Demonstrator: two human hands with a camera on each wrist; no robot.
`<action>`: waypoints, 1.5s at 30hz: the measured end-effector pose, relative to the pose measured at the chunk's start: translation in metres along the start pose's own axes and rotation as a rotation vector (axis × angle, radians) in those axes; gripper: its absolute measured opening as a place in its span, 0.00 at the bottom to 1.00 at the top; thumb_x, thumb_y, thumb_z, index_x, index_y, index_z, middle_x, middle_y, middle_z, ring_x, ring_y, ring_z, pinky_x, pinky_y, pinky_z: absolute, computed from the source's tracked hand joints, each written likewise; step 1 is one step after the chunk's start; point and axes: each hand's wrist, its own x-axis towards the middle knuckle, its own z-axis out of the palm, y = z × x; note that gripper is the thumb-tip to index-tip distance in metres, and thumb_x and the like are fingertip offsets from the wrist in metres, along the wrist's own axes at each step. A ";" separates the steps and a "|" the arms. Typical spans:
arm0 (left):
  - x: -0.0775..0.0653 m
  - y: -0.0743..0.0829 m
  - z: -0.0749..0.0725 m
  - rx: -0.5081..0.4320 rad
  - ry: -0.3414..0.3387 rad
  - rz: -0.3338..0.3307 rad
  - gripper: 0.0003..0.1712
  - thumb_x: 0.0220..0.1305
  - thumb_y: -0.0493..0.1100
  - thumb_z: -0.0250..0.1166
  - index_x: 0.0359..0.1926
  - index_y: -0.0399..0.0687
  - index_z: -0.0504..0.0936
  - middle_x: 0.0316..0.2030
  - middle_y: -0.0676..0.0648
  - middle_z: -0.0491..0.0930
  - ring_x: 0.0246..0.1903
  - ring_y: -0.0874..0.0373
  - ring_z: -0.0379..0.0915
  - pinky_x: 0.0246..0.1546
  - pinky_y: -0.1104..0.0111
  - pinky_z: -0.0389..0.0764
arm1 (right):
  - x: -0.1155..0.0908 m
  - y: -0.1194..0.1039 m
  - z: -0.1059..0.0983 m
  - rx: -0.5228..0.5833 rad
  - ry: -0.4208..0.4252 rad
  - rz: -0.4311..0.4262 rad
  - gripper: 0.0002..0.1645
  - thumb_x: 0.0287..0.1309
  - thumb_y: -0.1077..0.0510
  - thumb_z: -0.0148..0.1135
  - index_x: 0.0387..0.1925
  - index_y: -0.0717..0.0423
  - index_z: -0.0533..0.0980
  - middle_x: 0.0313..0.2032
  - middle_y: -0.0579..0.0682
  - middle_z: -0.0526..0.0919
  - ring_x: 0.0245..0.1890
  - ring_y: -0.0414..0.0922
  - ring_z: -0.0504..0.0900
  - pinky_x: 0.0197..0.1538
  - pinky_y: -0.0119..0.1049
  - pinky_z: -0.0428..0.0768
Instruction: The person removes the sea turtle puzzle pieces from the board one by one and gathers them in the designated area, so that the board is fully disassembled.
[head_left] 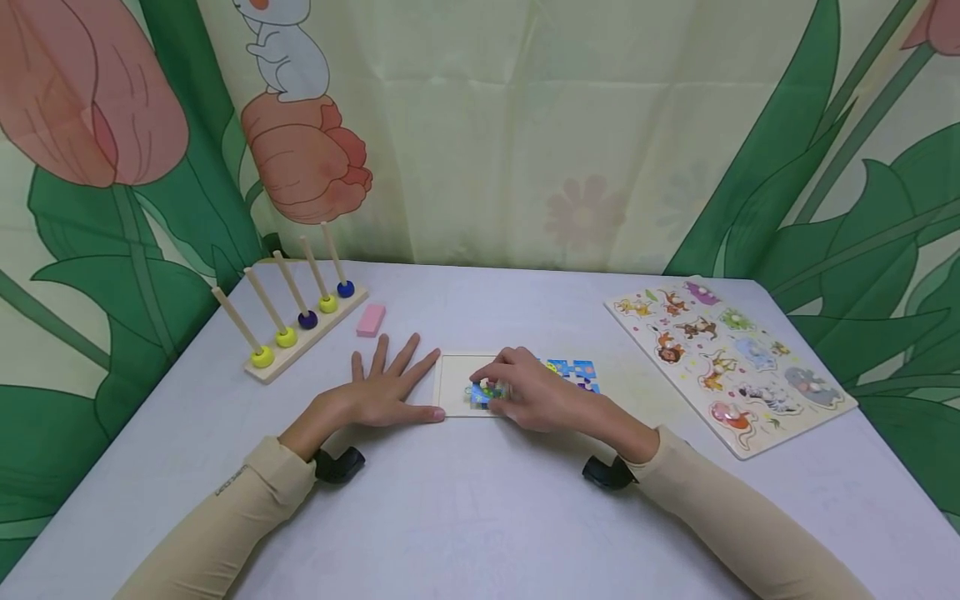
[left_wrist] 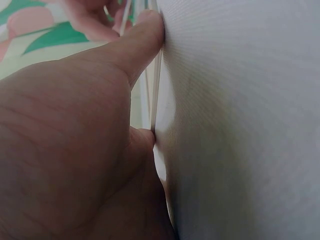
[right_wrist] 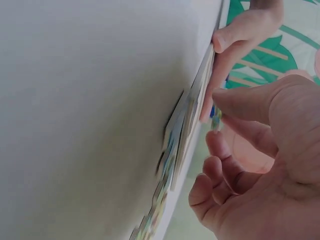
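Note:
A shallow pale wooden puzzle tray lies on the white table in the head view. My left hand rests on the table with its fingers spread, thumb and index fingertip touching the tray's left edge. Over the tray, my right hand pinches a colourful jigsaw piece between thumb and fingers. In the right wrist view that piece is seen edge-on, held above the tray. Several blue jigsaw pieces lie at the right of the tray, partly hidden behind my right hand.
A wooden peg stand with yellow and dark blue beads stands at the back left. Beside it lies a pink block. At the right is a large animal puzzle board. A printed curtain hangs behind the table.

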 end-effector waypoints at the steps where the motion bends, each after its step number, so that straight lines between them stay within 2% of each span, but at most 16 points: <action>1: -0.001 0.000 0.000 -0.004 0.000 0.000 0.62 0.61 0.84 0.58 0.86 0.72 0.41 0.86 0.48 0.21 0.81 0.30 0.05 0.70 0.21 0.21 | -0.003 0.001 -0.001 0.004 0.008 0.001 0.24 0.70 0.59 0.68 0.65 0.47 0.81 0.52 0.49 0.79 0.53 0.45 0.73 0.54 0.39 0.75; 11: -0.004 0.000 -0.002 -0.013 0.005 0.000 0.62 0.61 0.84 0.58 0.86 0.71 0.41 0.87 0.48 0.22 0.81 0.31 0.05 0.71 0.21 0.19 | -0.027 0.015 -0.008 0.004 0.047 0.033 0.23 0.70 0.56 0.69 0.64 0.43 0.81 0.51 0.47 0.77 0.51 0.44 0.71 0.52 0.38 0.74; 17: -0.006 0.001 -0.004 -0.015 0.013 0.011 0.64 0.59 0.86 0.57 0.86 0.70 0.42 0.87 0.47 0.23 0.81 0.30 0.05 0.70 0.22 0.19 | -0.044 0.025 -0.011 -0.010 0.083 0.019 0.23 0.68 0.58 0.69 0.64 0.45 0.82 0.48 0.47 0.78 0.48 0.44 0.72 0.49 0.35 0.74; 23: -0.006 0.000 -0.004 -0.018 0.019 0.016 0.65 0.57 0.89 0.55 0.86 0.71 0.42 0.87 0.47 0.23 0.81 0.31 0.05 0.70 0.21 0.19 | -0.060 0.032 -0.015 -0.042 0.091 0.046 0.23 0.66 0.59 0.71 0.62 0.45 0.83 0.48 0.47 0.78 0.46 0.43 0.72 0.48 0.34 0.74; 31: -0.005 0.000 -0.005 -0.017 0.011 0.005 0.63 0.60 0.85 0.57 0.86 0.71 0.41 0.87 0.48 0.22 0.81 0.32 0.04 0.71 0.22 0.19 | -0.078 0.036 -0.017 -0.048 0.082 0.080 0.22 0.64 0.60 0.72 0.59 0.44 0.84 0.47 0.47 0.75 0.45 0.43 0.70 0.46 0.32 0.71; 38: -0.002 0.001 -0.003 -0.015 0.006 0.010 0.65 0.57 0.88 0.55 0.86 0.71 0.41 0.87 0.47 0.22 0.81 0.31 0.04 0.70 0.22 0.18 | -0.090 0.040 -0.020 -0.064 0.055 0.121 0.23 0.63 0.61 0.72 0.58 0.41 0.84 0.46 0.45 0.75 0.45 0.42 0.70 0.45 0.31 0.71; 45: -0.006 0.005 -0.004 -0.032 0.010 0.020 0.66 0.56 0.89 0.56 0.86 0.71 0.43 0.87 0.46 0.24 0.81 0.29 0.06 0.69 0.21 0.17 | -0.094 0.043 -0.018 -0.060 0.051 0.086 0.23 0.63 0.62 0.71 0.58 0.42 0.84 0.47 0.45 0.75 0.45 0.41 0.69 0.46 0.31 0.71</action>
